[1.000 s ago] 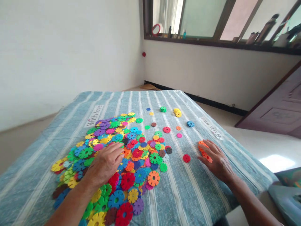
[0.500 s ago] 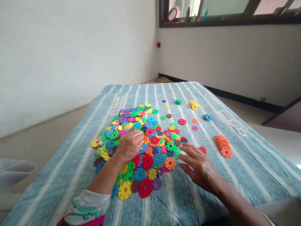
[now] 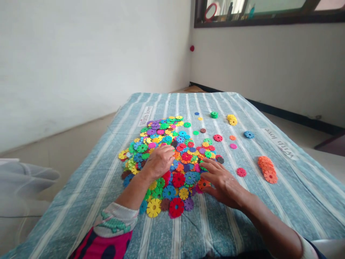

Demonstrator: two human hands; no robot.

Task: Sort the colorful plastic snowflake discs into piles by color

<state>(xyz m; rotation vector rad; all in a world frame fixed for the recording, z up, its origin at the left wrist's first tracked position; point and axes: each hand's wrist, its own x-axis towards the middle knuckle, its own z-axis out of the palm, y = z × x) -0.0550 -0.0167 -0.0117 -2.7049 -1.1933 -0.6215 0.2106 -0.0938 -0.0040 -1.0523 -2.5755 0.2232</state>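
A heap of flat, many-coloured plastic snowflake discs (image 3: 161,144) lies on a blue striped cloth (image 3: 242,212) over a table. My left hand (image 3: 159,162) rests on the middle of the heap with its fingers curled loosely down onto the discs. My right hand (image 3: 221,181) lies at the heap's right edge, fingers stretched out flat, its fingertips over an orange disc (image 3: 202,183). Neither hand is lifting anything that I can see.
A row of stacked orange discs (image 3: 266,169) lies to the right. Small green (image 3: 214,114) and yellow (image 3: 232,119) stacks and single loose discs sit at the far side. White walls and a window sill stand behind; pale fabric (image 3: 24,180) shows at the left.
My right hand left the orange stack and crossed left to the heap's edge, fingers now on the discs. The view swung left and down. My left hand stayed on the heap.
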